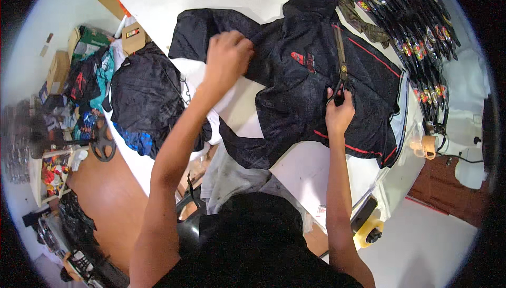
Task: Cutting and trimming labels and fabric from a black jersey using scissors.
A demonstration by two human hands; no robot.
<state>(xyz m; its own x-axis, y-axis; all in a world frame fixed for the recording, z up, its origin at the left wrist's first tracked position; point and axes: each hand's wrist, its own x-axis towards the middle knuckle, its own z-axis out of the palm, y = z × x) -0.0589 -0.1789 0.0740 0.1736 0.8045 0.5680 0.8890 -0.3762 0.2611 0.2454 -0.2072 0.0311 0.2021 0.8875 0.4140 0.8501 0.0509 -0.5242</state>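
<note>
A black jacket with red piping and a small red emblem lies spread over the white table, its sleeves stretched to the left. My left hand is over the edge of the far sleeve. Its fingers are curled in, and the fingertips and anything between them are hidden. In my right hand is a pair of large scissors, gripped by the dark handles. The blades point away from me along the jacket body, close above or on the cloth; I cannot tell which.
Another dark garment with a blue patterned part lies on the table's left side. Several black packaged items with colourful labels hang or lie at the far right. A yellow object is near the right edge. Boxes and clothes are piled at the left.
</note>
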